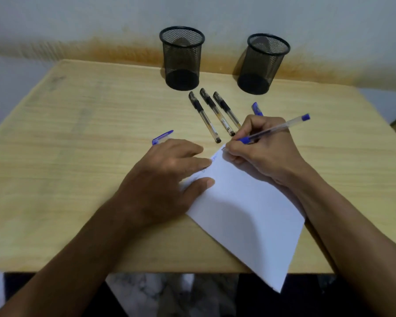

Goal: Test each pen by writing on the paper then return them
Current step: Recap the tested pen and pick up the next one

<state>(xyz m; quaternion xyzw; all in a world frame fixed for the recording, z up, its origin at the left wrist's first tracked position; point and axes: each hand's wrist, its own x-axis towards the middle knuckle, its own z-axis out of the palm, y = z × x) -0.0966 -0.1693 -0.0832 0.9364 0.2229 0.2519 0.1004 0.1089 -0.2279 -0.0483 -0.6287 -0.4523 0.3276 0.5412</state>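
A white sheet of paper lies tilted on the wooden table, its near corner hanging over the front edge. My right hand grips a blue pen, its tip on the paper's far corner beside small ink marks. My left hand presses flat on the paper's left edge. Three black pens lie side by side beyond the paper. A blue pen pokes out past my left hand, and another blue piece shows behind my right hand.
Two black mesh pen cups stand at the back of the table, one left and one right; no pens are seen in them. A stained wall runs right behind them. The table's front edge is near my forearms.
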